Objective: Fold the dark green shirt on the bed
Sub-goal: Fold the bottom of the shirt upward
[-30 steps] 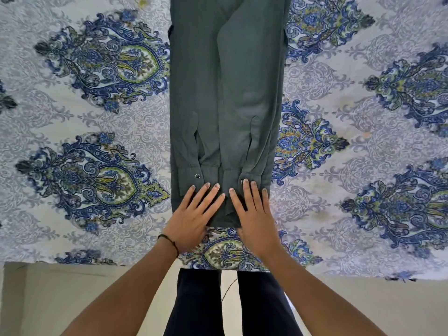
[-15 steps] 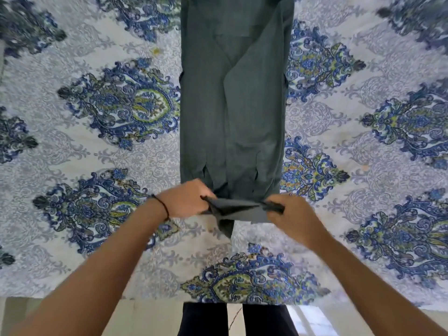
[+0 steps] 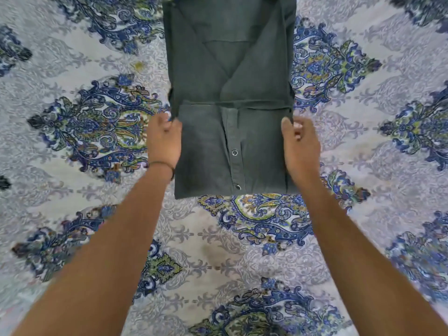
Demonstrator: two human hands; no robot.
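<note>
Nearest to me, two bare forearms reach out over the bed (image 3: 72, 185), which is covered by a pale sheet printed with blue, green and yellow ornaments. On the left wrist I see one thin dark band (image 3: 163, 164). The left hand (image 3: 164, 139) has its fingers curled round the left edge of the shirt (image 3: 232, 76), near the top corner of the doubled-over part. The right hand (image 3: 299, 141) grips the right edge at the same height, thumb on top of the cloth. The shirt is dark green and lies flat on the sheet in a narrow strip running away from me. Its near end is folded up over the rest, with two metal snaps (image 3: 234, 152) showing on the placket. The far end runs out of view.
</note>
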